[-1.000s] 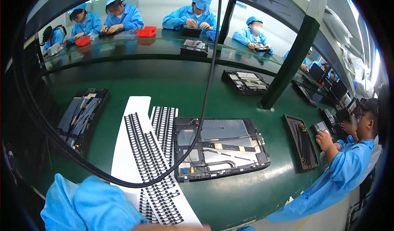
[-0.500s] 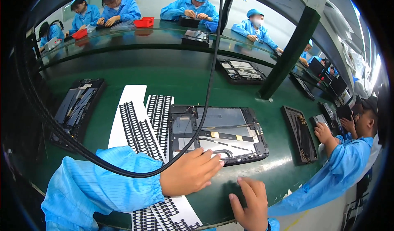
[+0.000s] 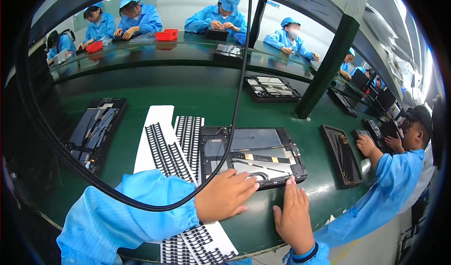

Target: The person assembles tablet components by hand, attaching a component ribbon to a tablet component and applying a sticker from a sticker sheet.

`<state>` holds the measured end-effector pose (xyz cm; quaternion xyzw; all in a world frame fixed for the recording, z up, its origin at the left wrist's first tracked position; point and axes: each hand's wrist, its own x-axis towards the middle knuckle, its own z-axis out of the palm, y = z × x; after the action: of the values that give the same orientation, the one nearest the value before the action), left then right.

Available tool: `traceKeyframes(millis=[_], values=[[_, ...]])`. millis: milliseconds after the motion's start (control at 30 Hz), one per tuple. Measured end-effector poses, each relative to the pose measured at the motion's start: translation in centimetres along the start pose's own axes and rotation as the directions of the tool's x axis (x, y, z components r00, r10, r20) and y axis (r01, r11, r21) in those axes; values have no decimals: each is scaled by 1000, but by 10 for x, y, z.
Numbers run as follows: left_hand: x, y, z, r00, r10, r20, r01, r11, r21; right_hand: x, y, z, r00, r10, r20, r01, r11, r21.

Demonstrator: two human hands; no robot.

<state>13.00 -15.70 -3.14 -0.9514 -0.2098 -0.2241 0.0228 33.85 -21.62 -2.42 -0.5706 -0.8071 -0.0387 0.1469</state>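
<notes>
A black tablet-like device (image 3: pixel 263 145) lies with its inside showing: grey panels, ribbon strips and a dark frame. My left hand (image 3: pixel 226 194) rests palm down at its near edge, fingers stretched out and touching the rim. My right hand (image 3: pixel 294 212) has its fingers straight, the tips at the near right edge of the device. Neither hand grips anything. Under my left forearm lie white sheets (image 3: pixel 154 114) carrying rows of small black adhesive pieces (image 3: pixel 169 147). A black cable loop (image 3: pixel 141 204) hangs in front of my left sleeve.
Similar opened devices lie at the left (image 3: pixel 96 131) and at the back (image 3: pixel 270 87). A black tray (image 3: pixel 341 157) with small brass-coloured parts stands to the right, near a co-worker (image 3: pixel 399 175). A green post (image 3: pixel 324 72) rises behind. Across the bench, several people work near red bins (image 3: pixel 166 34).
My right hand has moved up and forward, and its fingertips have reached the device's near edge. My left hand stays at the rim. The whole view has shifted slightly.
</notes>
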Motion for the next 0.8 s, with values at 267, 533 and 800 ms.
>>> traceKeyframes(millis=[267,533,800], values=[[-13,-33,-36,983,-178,-45,173,981,-91,-15,-21,-5,995,-76,-70,87,982,169],[-17,-56,-35,964,-246,-98,241,969,-58,10,-44,0,955,-296,7,292,945,148],[23,-107,-16,890,-427,159,451,877,-165,-11,-42,6,995,-100,-9,100,972,212]])
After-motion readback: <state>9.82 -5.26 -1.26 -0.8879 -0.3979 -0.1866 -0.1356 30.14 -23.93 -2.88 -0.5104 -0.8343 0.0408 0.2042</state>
